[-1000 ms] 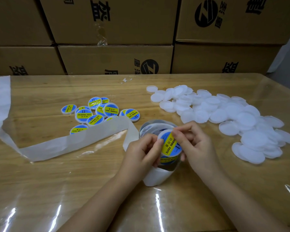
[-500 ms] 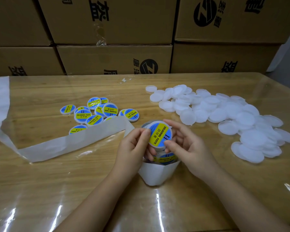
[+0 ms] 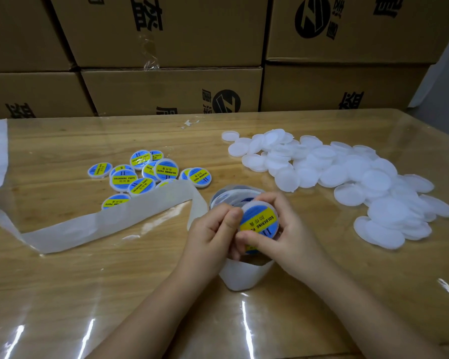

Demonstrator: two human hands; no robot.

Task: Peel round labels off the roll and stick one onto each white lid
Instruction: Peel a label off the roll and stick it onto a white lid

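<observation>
Fingers [image 3: 268, 200] of my right hand [image 3: 293, 237] curl round the far rim of one lid [image 3: 255, 204], with the thumb on its near edge. My left hand [image 3: 210, 231] pinches the lid's left edge, thumb pressed on top. So both hands grip it, held face-up just above the roll [image 3: 244, 274], which stands on the tabletop [image 3: 88, 294] directly beneath them. A blue and yellow label [image 3: 261, 220] already sits on this lid. I judge it stuck and being pressed flat.

The next move, I reckon, is to drop it off. The finished lids [image 3: 145, 174] lie to the left and further from me, so the left hand is nearer. The lid is round and needs no lining up. The blank lids [image 3: 347, 177] lie to the right, closer to the right hand.

I count one lid in hand, one roll, and eleven or twelve finished lids, some of them overlapping. The blanks run to several dozen, heaped too thickly to count. One backing strip [image 3: 101, 224] trails off to the left.
</observation>
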